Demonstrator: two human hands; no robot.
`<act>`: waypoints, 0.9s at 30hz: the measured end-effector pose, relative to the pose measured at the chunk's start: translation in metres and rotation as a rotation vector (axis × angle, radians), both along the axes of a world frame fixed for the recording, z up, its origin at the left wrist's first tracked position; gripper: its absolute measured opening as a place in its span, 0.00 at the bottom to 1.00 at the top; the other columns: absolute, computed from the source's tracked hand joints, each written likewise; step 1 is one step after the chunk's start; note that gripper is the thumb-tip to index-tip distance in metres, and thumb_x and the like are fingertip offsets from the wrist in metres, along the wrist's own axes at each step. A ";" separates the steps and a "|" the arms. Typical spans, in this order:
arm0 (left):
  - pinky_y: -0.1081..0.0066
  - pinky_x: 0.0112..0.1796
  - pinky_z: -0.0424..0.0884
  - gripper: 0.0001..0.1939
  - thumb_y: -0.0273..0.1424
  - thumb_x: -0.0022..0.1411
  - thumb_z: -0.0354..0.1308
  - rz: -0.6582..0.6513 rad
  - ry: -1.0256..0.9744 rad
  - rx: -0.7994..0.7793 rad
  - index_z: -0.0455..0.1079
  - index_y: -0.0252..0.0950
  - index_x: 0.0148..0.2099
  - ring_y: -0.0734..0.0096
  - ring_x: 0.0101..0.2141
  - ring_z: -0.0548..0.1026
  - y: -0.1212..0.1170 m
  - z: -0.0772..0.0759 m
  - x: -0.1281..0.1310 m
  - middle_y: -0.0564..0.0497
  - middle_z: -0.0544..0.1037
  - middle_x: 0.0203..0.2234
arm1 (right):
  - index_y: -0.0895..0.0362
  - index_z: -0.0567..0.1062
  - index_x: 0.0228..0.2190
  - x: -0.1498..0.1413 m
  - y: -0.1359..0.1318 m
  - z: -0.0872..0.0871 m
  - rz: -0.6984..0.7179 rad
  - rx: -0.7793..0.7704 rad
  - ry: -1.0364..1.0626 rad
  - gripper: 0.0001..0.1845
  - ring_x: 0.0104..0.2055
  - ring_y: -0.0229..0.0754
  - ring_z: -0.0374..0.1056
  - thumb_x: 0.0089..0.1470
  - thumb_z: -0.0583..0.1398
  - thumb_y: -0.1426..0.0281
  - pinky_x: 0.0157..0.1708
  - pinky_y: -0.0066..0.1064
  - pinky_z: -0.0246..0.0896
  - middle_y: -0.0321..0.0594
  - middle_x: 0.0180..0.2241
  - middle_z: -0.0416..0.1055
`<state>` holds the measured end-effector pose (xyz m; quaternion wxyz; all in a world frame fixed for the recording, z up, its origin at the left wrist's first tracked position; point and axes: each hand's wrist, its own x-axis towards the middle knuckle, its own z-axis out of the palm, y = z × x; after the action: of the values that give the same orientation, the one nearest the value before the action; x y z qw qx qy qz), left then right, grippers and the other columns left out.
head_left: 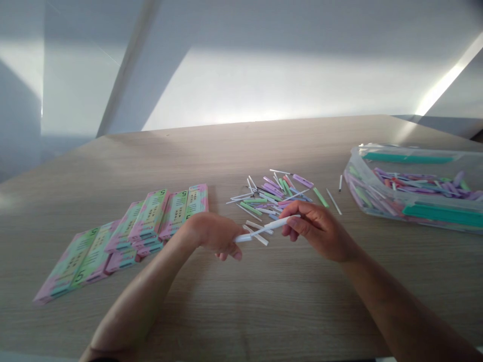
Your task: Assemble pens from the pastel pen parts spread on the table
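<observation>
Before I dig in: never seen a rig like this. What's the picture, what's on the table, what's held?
No machine here: these are one person's bare hands. The single picture comes from a camera worn on that person's head, looking forward and down. On the table lie pink-and-green boxes at left, a loose pile of thin coloured sticks and tubes in the middle, and a clear container of similar pieces at right. The left hand and right hand hold a slim white item between them.
</observation>
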<state>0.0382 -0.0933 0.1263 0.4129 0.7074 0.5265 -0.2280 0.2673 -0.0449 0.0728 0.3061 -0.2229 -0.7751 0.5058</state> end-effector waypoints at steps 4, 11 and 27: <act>0.77 0.24 0.66 0.17 0.29 0.59 0.54 0.009 0.003 0.011 0.65 0.36 0.51 0.68 0.29 0.77 0.000 0.001 -0.002 0.49 0.80 0.29 | 0.58 0.68 0.33 -0.001 0.004 -0.004 -0.038 -0.065 0.112 0.13 0.22 0.35 0.65 0.58 0.53 0.60 0.24 0.28 0.62 0.37 0.24 0.71; 0.79 0.23 0.65 0.26 0.18 0.58 0.47 0.004 0.008 -0.011 0.55 0.34 0.59 0.70 0.30 0.77 -0.001 0.005 -0.003 0.45 0.79 0.39 | 0.58 0.68 0.32 -0.005 0.004 -0.008 -0.100 -0.163 0.246 0.14 0.21 0.35 0.65 0.58 0.53 0.60 0.22 0.27 0.61 0.36 0.21 0.70; 0.76 0.26 0.67 0.21 0.22 0.58 0.50 0.006 0.015 0.037 0.64 0.33 0.54 0.66 0.30 0.78 -0.001 0.004 0.000 0.45 0.81 0.32 | 0.53 0.67 0.38 -0.023 0.043 -0.045 -0.262 -0.959 0.636 0.13 0.16 0.32 0.60 0.54 0.55 0.58 0.20 0.26 0.59 0.28 0.18 0.63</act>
<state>0.0387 -0.0947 0.1308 0.3965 0.7115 0.5358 -0.2224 0.2448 -0.0021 0.0274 0.4484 -0.2679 -0.2961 0.7997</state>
